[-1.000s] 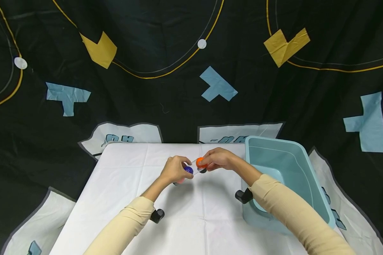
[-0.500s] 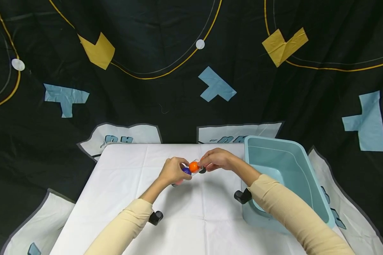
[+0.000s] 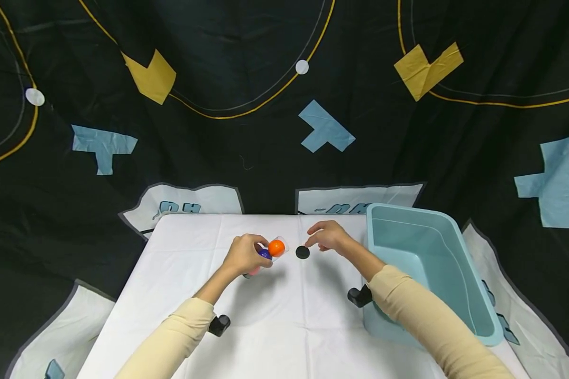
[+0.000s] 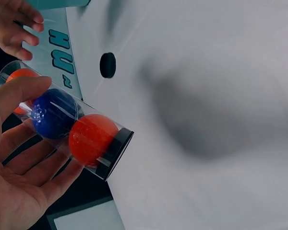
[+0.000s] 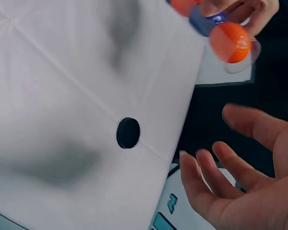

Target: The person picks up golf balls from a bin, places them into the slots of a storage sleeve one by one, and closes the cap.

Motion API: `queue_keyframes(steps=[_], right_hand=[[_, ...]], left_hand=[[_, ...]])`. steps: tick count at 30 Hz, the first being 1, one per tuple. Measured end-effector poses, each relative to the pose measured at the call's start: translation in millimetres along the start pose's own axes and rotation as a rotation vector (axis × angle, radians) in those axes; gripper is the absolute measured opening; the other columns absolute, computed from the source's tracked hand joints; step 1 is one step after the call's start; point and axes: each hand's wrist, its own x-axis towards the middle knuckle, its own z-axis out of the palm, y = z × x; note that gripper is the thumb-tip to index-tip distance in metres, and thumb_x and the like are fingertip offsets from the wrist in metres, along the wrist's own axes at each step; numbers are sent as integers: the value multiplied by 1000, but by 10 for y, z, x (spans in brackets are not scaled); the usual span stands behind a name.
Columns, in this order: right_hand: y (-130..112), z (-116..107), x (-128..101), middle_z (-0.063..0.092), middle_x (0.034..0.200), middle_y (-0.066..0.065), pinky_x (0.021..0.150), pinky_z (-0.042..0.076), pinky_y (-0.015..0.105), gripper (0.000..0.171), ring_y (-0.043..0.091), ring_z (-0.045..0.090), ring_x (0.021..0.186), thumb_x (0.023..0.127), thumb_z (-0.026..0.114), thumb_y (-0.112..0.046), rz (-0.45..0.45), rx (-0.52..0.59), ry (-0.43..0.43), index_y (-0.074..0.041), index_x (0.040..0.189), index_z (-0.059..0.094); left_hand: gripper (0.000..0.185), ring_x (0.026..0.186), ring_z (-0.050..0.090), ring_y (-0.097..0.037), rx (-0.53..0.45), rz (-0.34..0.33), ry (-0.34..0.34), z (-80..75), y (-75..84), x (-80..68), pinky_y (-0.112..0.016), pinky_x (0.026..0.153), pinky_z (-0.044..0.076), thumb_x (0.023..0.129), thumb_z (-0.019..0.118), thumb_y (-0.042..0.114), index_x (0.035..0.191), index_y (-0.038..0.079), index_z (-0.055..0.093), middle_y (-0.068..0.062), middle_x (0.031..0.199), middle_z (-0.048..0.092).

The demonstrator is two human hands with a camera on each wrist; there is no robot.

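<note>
Left wrist: left hand (image 4: 26, 179) holds tube (image 4: 84, 109), "H" (image 4: 59, 39) beyond.

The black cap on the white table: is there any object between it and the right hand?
No, nothing visible stands in the way. In the head view, the right hand is just right of the black cap, with no object between them. The clear tube, in the left hand, is on the cap's other side.

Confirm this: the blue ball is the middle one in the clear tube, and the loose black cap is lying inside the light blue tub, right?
No, the loose black cap lies on the white table, not inside the tub, as the head view shows. The blue ball is indeed the middle one in the clear tube.
</note>
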Motion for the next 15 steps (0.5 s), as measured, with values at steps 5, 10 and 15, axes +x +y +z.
queue_keyframes(steps=[5,10,15], right_hand=[[60,144,65,70,120,17,82,58,35,43,30,69,97,77,79,-14,-37,-75,106,-5,118,71],[104,297,139,75,109,17,84,54,41,49,34,66,105,77,80,-19,-94,-176,205,-4,122,69],[182,462,241,74,106,19,90,51,45,49,39,60,111,79,78,-21,-118,-192,291,-2,123,67]], left_hand=[[34,74,69,-16,3,-20,-3,-55,-77,-19,-31,67,59,65,93,15,95,9,77,-4,81,76],[35,72,69,-16,-11,-27,2,-89,-112,-35,-30,65,58,66,93,14,96,8,77,-4,81,76],[35,73,69,-16,-19,-44,16,-114,-148,-59,-31,66,59,66,93,14,97,8,77,-6,82,76]])
